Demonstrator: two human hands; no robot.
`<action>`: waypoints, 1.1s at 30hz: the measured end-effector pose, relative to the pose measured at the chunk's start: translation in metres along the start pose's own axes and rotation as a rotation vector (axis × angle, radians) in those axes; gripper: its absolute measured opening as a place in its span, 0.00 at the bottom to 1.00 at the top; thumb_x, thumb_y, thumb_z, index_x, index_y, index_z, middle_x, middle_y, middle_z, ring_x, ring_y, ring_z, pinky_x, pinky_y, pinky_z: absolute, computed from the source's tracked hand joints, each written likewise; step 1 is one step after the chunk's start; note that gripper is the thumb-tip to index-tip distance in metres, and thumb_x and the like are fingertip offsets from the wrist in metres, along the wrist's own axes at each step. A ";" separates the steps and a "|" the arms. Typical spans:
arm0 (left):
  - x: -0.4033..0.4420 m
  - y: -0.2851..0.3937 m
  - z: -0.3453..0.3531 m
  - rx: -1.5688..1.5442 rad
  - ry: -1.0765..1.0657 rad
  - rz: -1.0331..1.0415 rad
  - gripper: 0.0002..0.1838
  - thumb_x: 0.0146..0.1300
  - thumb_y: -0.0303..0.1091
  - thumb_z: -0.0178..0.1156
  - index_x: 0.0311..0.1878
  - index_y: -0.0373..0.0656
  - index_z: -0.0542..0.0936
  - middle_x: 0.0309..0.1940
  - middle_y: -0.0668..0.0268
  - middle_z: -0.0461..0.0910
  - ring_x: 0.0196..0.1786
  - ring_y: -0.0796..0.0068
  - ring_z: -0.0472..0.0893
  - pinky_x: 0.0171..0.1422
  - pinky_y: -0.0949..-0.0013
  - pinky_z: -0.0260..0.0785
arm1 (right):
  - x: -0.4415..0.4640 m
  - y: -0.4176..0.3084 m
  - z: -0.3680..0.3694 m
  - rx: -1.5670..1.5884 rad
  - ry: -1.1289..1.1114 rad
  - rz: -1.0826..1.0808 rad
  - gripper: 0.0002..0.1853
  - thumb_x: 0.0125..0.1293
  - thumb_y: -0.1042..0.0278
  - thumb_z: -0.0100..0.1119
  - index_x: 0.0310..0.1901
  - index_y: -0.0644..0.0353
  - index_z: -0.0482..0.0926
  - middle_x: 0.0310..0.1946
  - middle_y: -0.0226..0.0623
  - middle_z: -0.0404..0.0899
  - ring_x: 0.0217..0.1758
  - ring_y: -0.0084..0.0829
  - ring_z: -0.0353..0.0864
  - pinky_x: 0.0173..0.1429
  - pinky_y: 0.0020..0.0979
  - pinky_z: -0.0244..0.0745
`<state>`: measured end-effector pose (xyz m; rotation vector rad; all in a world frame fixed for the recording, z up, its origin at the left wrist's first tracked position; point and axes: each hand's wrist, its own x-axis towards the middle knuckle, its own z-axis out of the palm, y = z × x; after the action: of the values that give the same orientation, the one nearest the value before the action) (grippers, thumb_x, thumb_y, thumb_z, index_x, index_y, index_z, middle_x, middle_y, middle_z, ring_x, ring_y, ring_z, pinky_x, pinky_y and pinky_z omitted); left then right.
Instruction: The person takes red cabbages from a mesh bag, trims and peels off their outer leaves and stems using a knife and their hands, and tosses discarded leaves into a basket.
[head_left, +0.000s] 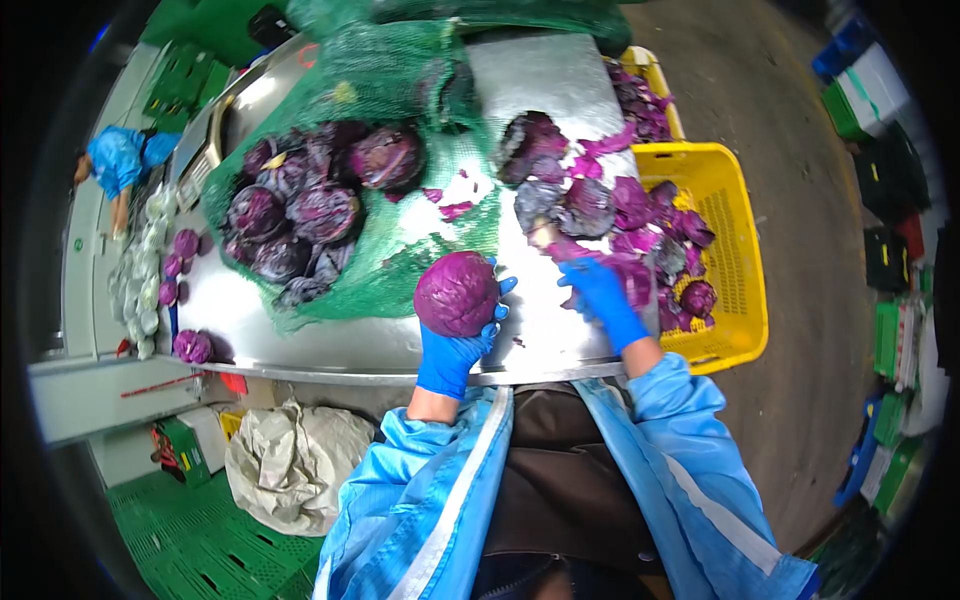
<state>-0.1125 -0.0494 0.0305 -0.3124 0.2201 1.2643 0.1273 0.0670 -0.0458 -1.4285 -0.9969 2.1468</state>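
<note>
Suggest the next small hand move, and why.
Probably sweep the right blue-gloved hand rightward, pushing loose purple cabbage leaves off the shiny metal table into the yellow plastic basket. Some lie by that hand, others inside the basket; the left blue-gloved hand holds a round purple cabbage.

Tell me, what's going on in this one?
A person's left hand holds a purple cabbage. The right hand is beside loose leaves; blur hides whether it grips anything. More cabbages lie amid green netting to the left, and a yellow crate stands at the right.
</note>
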 end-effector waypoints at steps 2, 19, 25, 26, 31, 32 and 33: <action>-0.015 0.011 0.004 0.008 0.014 0.052 0.36 0.70 0.60 0.38 0.76 0.51 0.56 0.69 0.42 0.62 0.44 0.49 0.82 0.34 0.56 0.81 | 0.020 -0.018 -0.044 -0.080 -0.025 0.167 0.13 0.62 0.57 0.65 0.45 0.52 0.78 0.30 0.31 0.81 0.17 0.24 0.71 0.15 0.28 0.63; -0.227 0.309 -0.037 -0.159 0.170 1.188 0.45 0.66 0.58 0.53 0.74 0.35 0.53 0.72 0.43 0.58 0.72 0.41 0.62 0.68 0.45 0.68 | -0.025 -0.026 0.021 0.021 0.350 -0.187 0.17 0.72 0.58 0.54 0.50 0.65 0.77 0.34 0.42 0.84 0.11 0.18 0.66 0.13 0.22 0.60; -0.124 0.307 0.092 1.791 0.429 1.417 0.38 0.59 0.28 0.67 0.72 0.37 0.62 0.71 0.54 0.64 0.71 0.60 0.67 0.73 0.62 0.61 | -0.036 -0.029 0.060 -0.101 0.298 -0.213 0.14 0.73 0.61 0.54 0.50 0.62 0.79 0.33 0.39 0.85 0.12 0.14 0.64 0.16 0.20 0.58; -0.115 0.321 0.109 2.217 0.405 1.431 0.48 0.47 0.27 0.74 0.73 0.38 0.61 0.71 0.53 0.64 0.73 0.56 0.63 0.75 0.59 0.57 | -0.038 -0.030 0.064 -0.099 0.298 -0.213 0.14 0.73 0.61 0.54 0.50 0.62 0.79 0.33 0.39 0.85 0.12 0.14 0.64 0.16 0.20 0.58; -0.077 0.346 0.143 3.106 0.799 0.856 0.50 0.40 0.43 0.77 0.72 0.64 0.66 0.70 0.46 0.63 0.72 0.39 0.60 0.69 0.47 0.64 | -0.046 -0.016 0.072 -0.092 0.283 -0.183 0.13 0.71 0.62 0.56 0.49 0.62 0.80 0.31 0.36 0.85 0.14 0.13 0.63 0.19 0.19 0.59; -0.080 0.362 0.134 3.110 0.786 0.854 0.50 0.40 0.43 0.77 0.72 0.64 0.66 0.70 0.46 0.63 0.72 0.39 0.60 0.69 0.47 0.64 | -0.048 -0.015 0.073 -0.087 0.290 -0.182 0.13 0.71 0.62 0.56 0.49 0.62 0.80 0.31 0.36 0.85 0.14 0.13 0.63 0.19 0.19 0.59; -0.080 0.366 0.135 3.025 0.707 0.837 0.49 0.40 0.43 0.76 0.71 0.62 0.67 0.69 0.45 0.64 0.71 0.39 0.62 0.70 0.48 0.64 | -0.050 -0.014 0.073 -0.111 0.287 -0.186 0.12 0.71 0.63 0.56 0.49 0.62 0.80 0.30 0.36 0.85 0.15 0.13 0.63 0.20 0.19 0.59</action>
<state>-0.4870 0.0244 0.1435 -1.9424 -2.2854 -0.1665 0.0808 0.0182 0.0137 -1.5726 -1.1027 1.7218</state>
